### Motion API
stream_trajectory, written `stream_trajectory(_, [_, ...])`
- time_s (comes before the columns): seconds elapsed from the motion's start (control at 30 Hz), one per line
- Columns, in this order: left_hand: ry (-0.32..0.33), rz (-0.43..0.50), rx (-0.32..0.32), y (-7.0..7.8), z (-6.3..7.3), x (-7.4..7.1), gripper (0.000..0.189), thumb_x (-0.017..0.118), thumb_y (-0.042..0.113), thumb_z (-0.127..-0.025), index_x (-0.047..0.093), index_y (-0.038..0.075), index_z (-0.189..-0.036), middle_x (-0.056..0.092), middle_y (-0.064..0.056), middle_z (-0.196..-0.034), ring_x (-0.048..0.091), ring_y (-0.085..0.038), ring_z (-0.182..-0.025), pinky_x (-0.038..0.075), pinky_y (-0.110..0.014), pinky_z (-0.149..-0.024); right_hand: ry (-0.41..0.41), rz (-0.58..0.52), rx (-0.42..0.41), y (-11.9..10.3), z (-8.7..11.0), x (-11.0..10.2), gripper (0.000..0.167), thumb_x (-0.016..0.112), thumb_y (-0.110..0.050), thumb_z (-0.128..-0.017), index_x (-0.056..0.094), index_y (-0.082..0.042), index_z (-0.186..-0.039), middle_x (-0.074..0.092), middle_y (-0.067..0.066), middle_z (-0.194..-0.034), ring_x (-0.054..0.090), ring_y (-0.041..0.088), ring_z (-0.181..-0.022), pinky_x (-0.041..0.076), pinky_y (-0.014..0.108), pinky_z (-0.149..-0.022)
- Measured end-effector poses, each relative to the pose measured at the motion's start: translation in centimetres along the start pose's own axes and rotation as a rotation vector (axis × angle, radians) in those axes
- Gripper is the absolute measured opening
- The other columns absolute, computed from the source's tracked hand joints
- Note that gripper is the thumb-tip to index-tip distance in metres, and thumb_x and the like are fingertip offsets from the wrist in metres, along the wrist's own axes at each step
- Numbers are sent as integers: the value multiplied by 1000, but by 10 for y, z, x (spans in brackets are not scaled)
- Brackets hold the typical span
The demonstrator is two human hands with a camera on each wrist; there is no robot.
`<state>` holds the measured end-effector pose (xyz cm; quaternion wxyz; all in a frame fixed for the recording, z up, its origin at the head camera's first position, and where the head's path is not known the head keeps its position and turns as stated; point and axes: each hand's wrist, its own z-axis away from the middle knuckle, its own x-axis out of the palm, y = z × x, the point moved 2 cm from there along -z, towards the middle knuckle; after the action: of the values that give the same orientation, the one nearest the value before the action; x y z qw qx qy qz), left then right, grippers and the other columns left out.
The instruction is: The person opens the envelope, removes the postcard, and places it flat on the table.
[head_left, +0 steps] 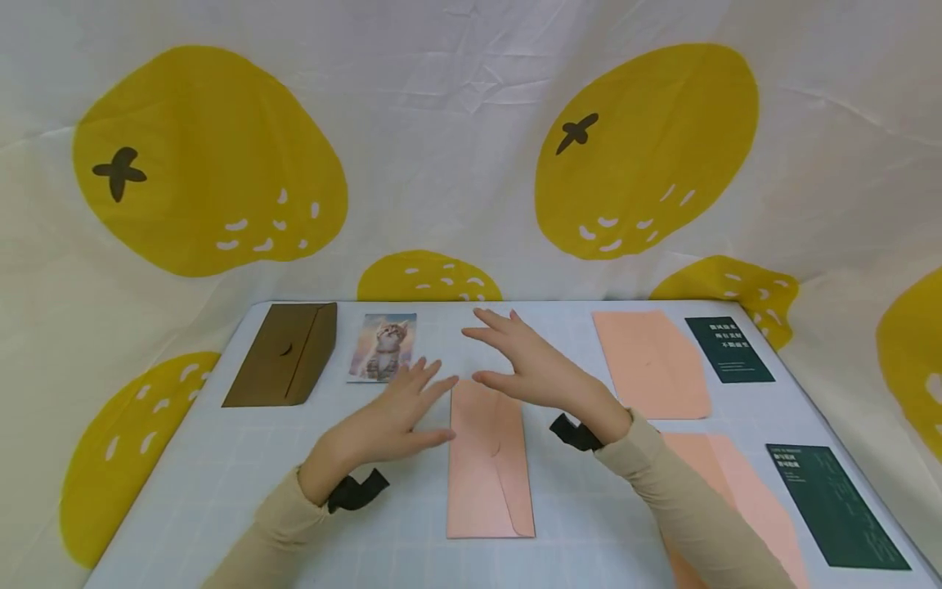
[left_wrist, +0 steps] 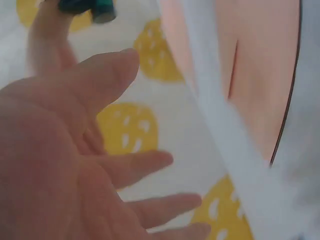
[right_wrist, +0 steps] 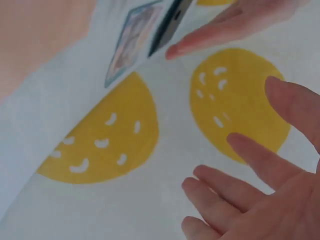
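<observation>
Both hands hover over the middle of the table with nothing in them. My left hand (head_left: 379, 425) has its fingers spread, its thumb overlapping the left edge of a pink envelope (head_left: 478, 483) in the head view. That envelope lies lengthwise between my forearms, its flap seam showing. Over the envelope's far end is my right hand (head_left: 545, 372), fingers extended and pointing left. Just beyond my left fingertips lies a kitten picture card (head_left: 371, 352), its lower right corner partly covered by that hand. Each wrist view shows straight, parted fingers and a bare palm.
A brown envelope (head_left: 275, 360) lies at the far left. On the right are a second pink envelope (head_left: 648, 364) and a third (head_left: 743, 491), partly under my right sleeve. Beside them lie two dark green cards, one far (head_left: 728, 352), one larger and nearer (head_left: 839, 507). A fruit-patterned cloth (head_left: 456, 164) hangs behind.
</observation>
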<state>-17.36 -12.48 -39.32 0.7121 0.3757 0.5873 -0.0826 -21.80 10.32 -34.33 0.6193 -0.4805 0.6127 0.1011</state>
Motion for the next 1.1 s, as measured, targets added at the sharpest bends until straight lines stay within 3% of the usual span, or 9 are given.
stream_trajectory(0.17, [-121, -23, 14, 17, -9, 38, 96, 61, 57, -93, 18, 1, -157, -3, -29, -161, -12, -47, -146, -4, -61, -115, -55, -52, 113, -10, 47, 12, 67, 66, -31, -96, 39, -3, -151, 21, 23, -160, 20, 39, -148, 11, 58, -117])
stream_trajectory(0.43, [-145, -16, -45, 21, -9, 72, 121, 70, 69, -77, 12, -1, -157, -10, -31, -159, -15, -52, -144, 4, -63, -115, -196, -160, 280, -7, 94, 62, 86, 68, -36, -93, 23, 5, -154, 3, 34, -159, 5, 51, -146, 12, 66, -112])
stream_trajectory(0.57, [-197, -5, -94, 20, -10, 84, 129, 71, 74, -72, 8, 0, -158, -15, -29, -159, -18, -52, -143, 8, -64, -114, -285, -207, 363, -6, 102, 75, 94, 69, -41, -92, 18, 5, -155, -5, 35, -158, -3, 52, -145, 12, 66, -112])
stream_trajectory(0.7, [-220, 3, -103, 21, -8, 90, 130, 71, 73, -73, 6, -2, -157, -19, -29, -158, -21, -50, -143, 1, -65, -114, -327, -192, 432, -9, 101, 85, 95, 73, -39, -89, 20, 5, -155, -4, 35, -158, -4, 49, -146, 15, 66, -112])
stream_trajectory(1.0, [-227, 16, -76, 15, -11, 95, 133, 73, 72, -71, 5, -3, -157, -21, -25, -160, -23, -42, -145, -4, -61, -115, -325, -19, 428, -17, 101, 95, 101, 78, -38, -84, 21, 9, -153, 0, 39, -156, 1, 53, -145, 22, 67, -109])
stream_trajectory(1.1, [-237, 37, -88, 15, -12, 96, 134, 75, 71, -70, 5, -3, -157, -22, -25, -159, -25, -41, -144, -6, -61, -115, -324, -22, 424, -16, 101, 97, 100, 77, -37, -84, 21, 10, -152, 1, 39, -156, 1, 54, -145, 21, 68, -108])
